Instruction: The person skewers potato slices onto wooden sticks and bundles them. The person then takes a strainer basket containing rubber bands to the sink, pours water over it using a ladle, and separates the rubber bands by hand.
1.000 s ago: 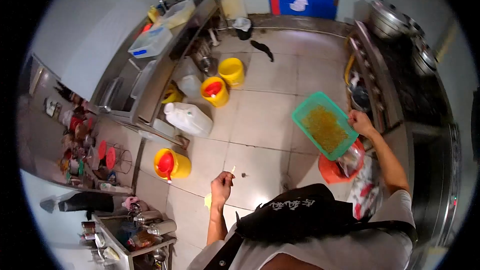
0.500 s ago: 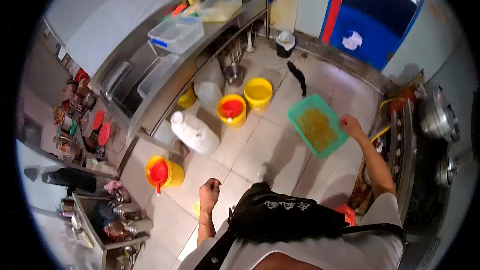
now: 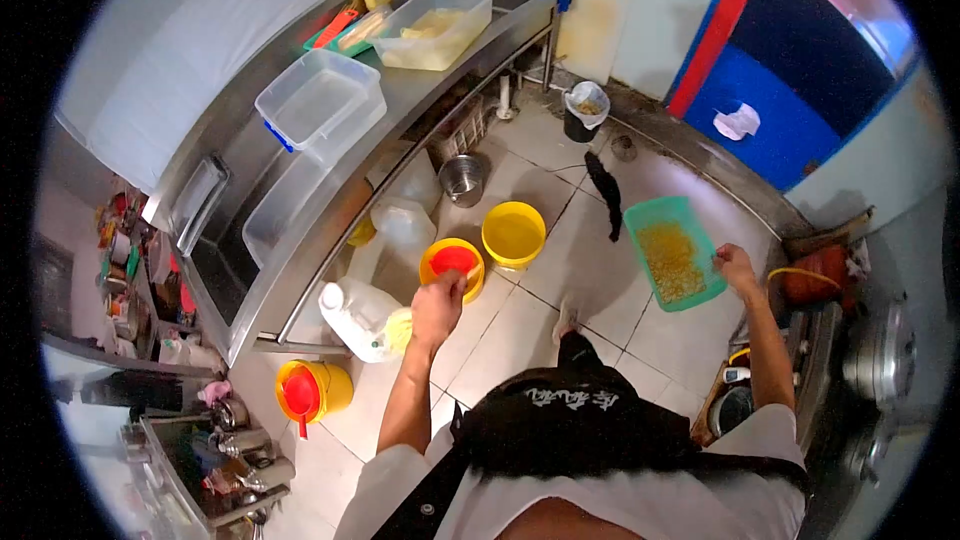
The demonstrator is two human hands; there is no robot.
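Note:
A green basket with small yellowish pieces in it hangs over the tiled floor on the right. My right hand grips its right edge, fingers closed on the rim. My left hand is closed in front of the yellow bucket that has a red scoop in it. What the left fingers hold, if anything, is too small to make out. A white jug lies tilted just left of that hand, with a pale yellow item beside its wrist.
Another yellow bucket and a steel pot stand on the floor. Clear plastic tubs rest along the steel sink counter. A lined bin is near the wall. Metal pots are at the right.
My left hand has reached forward toward the bucket with the red scoop. My right hand still holds the green basket, now slightly further right in view. The camera view has shifted.

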